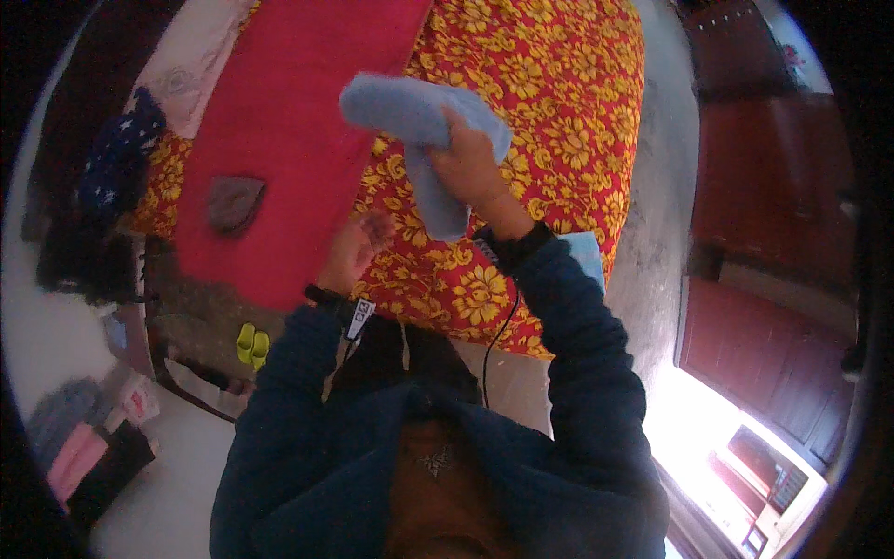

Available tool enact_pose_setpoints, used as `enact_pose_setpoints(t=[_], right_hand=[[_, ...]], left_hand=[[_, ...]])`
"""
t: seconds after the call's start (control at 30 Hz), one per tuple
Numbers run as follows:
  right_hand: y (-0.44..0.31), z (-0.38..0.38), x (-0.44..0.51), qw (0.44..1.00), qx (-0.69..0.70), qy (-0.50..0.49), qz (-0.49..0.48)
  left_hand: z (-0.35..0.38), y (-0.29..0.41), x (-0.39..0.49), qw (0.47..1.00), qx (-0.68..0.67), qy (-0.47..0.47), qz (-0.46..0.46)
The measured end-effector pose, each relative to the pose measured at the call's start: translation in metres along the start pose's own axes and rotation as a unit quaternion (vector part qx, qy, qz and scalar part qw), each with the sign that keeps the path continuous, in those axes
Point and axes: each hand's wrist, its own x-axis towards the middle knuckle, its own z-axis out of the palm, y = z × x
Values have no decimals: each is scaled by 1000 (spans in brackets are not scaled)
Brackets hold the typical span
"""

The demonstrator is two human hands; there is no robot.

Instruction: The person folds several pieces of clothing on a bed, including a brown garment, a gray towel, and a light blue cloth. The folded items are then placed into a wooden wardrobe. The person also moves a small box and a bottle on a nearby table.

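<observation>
My right hand (466, 157) grips a folded grey-blue cloth (398, 105), possibly a garment, and holds it above the bed. One end points left, while another part hangs below the hand. Fingers apart and holding nothing, my left hand (360, 244) is over the edge of a red blanket (279, 126). That blanket lies along the left of a red bedspread with yellow flowers (559, 133). A small brown cloth item (234, 202), perhaps a cap, rests on the blanket. Beside my right forearm, part of a light blue cloth (588, 255) shows on the bed.
A dark blue star-patterned cloth (119, 157) lies at the left, near a pale pink cloth (181, 77). Yellow-green slippers (251, 344) are on the floor. Further left are piled clothes (77, 454). Wooden doors (768, 363) line the right side. A black cable (492, 342) hangs beside me.
</observation>
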Motion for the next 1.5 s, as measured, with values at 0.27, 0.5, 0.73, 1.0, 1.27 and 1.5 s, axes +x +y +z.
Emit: enact_pose_setpoints(t=[0.27, 0.5, 0.73, 1.0, 1.27, 1.5], right_hand=[[-107, -134, -7, 951, 300, 52, 47], [1, -140, -100, 899, 345, 96, 250], [250, -46, -218, 931, 74, 56, 352], [225, 79, -231, 983, 30, 38, 178], [174, 217, -190, 955, 197, -156, 155], [181, 129, -176, 744, 545, -96, 375]], left_hand=[[-19, -62, -15, 978, 46, -60, -195], [-61, -52, -13, 996, -39, 42, -62], [-159, -68, 5, 954, -191, 218, -71], [-126, -66, 18, 977, 53, 188, -85], [-92, -58, 32, 934, 253, 241, -71], [30, -77, 6, 685, 678, 190, 187]])
